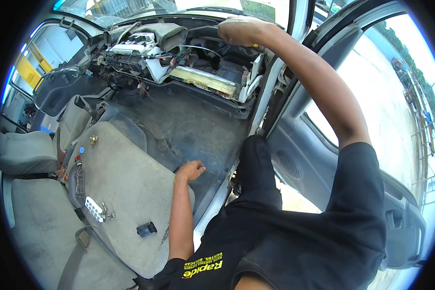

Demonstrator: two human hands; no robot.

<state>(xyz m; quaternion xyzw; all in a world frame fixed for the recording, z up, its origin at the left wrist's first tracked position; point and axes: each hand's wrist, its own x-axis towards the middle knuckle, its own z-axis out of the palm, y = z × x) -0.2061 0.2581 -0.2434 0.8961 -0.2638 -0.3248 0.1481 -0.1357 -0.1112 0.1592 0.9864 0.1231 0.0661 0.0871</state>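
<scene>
Stripped dash [202,80]: your right hand [244,32] curls near its corner, probably for balance; your left hand [190,170] hovers beside the seat [130,169]. I can't tell whether either pinches anything.

A stripped dashboard [179,65] is seen across the top centre of the frame, its cover missing and its inside laid bare. A grey air duct [171,36] is exposed at the top; a long pale-yellow strip [205,80], tilted down to the right, is set below. Loose wires [142,89] are left hanging toward the left.
</scene>
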